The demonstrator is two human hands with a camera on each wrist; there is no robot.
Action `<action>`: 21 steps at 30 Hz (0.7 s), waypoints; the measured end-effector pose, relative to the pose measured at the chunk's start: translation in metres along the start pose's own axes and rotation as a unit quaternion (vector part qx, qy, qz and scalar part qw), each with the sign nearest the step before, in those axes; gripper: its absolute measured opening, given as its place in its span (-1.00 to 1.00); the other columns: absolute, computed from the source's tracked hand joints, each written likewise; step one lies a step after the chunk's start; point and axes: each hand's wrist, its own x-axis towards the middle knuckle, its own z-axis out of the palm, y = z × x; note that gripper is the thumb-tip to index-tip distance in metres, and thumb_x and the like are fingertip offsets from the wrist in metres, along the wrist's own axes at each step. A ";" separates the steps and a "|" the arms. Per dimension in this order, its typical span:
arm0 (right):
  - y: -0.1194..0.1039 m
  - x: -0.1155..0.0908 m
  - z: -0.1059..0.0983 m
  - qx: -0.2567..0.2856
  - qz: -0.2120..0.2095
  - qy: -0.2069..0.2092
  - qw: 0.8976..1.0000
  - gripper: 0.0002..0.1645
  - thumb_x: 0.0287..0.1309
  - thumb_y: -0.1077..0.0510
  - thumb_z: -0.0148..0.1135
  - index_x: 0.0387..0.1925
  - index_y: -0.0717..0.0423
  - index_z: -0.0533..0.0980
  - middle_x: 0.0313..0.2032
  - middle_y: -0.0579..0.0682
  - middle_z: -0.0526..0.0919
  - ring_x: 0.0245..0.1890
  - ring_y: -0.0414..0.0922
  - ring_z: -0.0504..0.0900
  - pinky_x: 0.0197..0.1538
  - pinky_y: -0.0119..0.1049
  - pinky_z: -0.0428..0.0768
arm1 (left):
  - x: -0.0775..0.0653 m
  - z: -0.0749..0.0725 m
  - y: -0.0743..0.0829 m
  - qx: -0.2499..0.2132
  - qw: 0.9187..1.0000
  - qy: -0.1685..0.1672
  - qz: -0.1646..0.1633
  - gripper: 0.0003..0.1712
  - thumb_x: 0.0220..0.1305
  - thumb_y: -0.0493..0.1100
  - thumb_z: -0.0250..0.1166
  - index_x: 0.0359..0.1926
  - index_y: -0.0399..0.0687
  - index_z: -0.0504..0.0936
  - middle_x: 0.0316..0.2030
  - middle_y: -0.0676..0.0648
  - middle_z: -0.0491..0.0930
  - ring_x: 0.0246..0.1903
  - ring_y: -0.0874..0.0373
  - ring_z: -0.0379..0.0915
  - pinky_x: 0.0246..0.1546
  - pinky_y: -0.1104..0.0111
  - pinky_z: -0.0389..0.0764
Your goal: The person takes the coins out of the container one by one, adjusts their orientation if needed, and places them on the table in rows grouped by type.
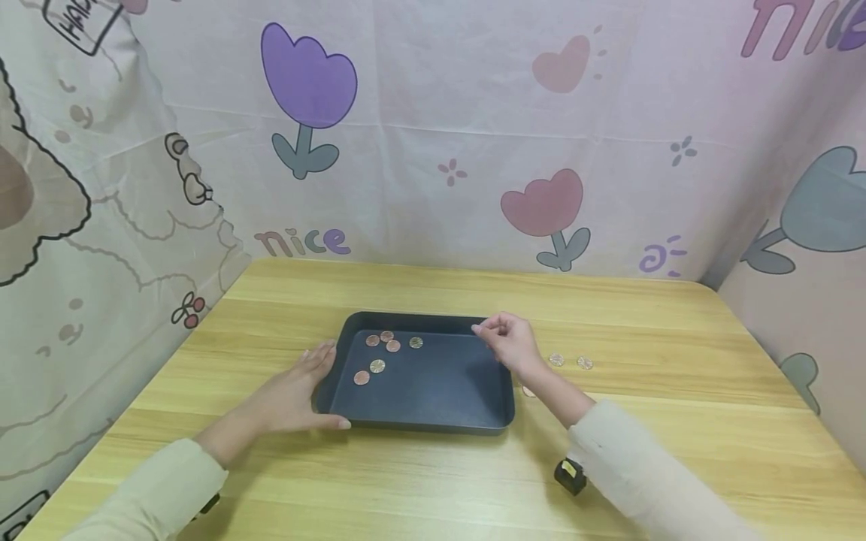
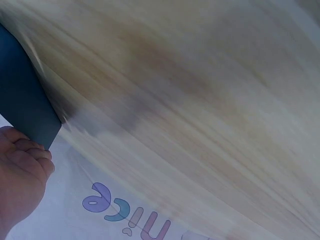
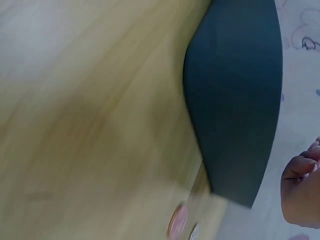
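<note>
A dark baking tray [image 1: 433, 427] lies on the wooden table, with several copper and brass-coloured coins [image 1: 376, 366] in its left half. My left hand [image 1: 291, 391] rests against the tray's left side, its fingers fairly straight along the wall and its thumb near the front left corner. Above the right end of the tray is my right hand [image 1: 510, 346], thumb and forefinger drawn together and the other fingers curled. Whether a coin is between those fingertips cannot be seen. The right wrist view shows the curled right hand [image 3: 302, 187] beyond the tray's wall [image 3: 235, 100].
Right of the tray, loose coins [image 1: 585, 363] lie on the table [image 1: 663, 436], one partly hidden by the right wrist. A small black device [image 1: 570, 476] is beside the right sleeve. Printed cloth [image 1: 433, 113] hangs behind the table and along both sides.
</note>
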 end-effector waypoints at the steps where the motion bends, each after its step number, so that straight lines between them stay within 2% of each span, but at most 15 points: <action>1: -0.001 0.000 0.005 -0.001 -0.003 -0.005 1.000 -0.79 0.11 0.23 0.24 -0.39 0.37 0.49 -0.73 -0.14 0.41 -0.78 -0.31 0.29 -0.69 -0.51 0.31 | 0.000 0.000 0.000 0.000 1.000 0.001 0.000 0.39 -0.24 0.50 0.29 0.32 -0.50 0.09 0.37 -0.39 0.02 0.36 -0.31 -0.05 0.36 -0.05 0.08; 11: -0.005 0.000 0.043 -0.007 -0.039 -0.043 0.998 -0.85 0.10 0.23 0.25 -0.44 0.28 0.54 -0.68 0.07 0.49 -0.77 -0.27 0.32 -0.67 -0.50 0.32 | 0.000 0.003 -0.002 0.001 1.000 0.001 -0.001 0.40 -0.24 0.52 0.28 0.32 -0.48 0.09 0.38 -0.38 0.01 0.37 -0.29 -0.06 0.36 -0.06 0.07; 15: -0.004 0.000 0.057 -0.001 -0.052 -0.054 0.997 -0.87 0.09 0.25 0.25 -0.45 0.28 0.54 -0.71 0.03 0.46 -0.76 -0.29 0.29 -0.66 -0.50 0.29 | 0.000 0.002 -0.001 0.002 1.000 0.001 -0.002 0.40 -0.24 0.53 0.27 0.32 -0.48 0.09 0.38 -0.38 0.01 0.37 -0.29 -0.06 0.36 -0.05 0.07; 21: -0.003 0.001 0.080 -0.003 -0.070 -0.084 0.994 -0.87 0.11 0.27 0.24 -0.40 0.32 0.56 -0.60 0.27 0.53 -0.72 -0.30 0.31 -0.63 -0.49 0.31 | 0.000 0.002 -0.002 0.003 1.000 0.003 0.001 0.39 -0.24 0.52 0.27 0.32 -0.49 0.09 0.38 -0.38 0.02 0.36 -0.29 -0.05 0.36 -0.06 0.07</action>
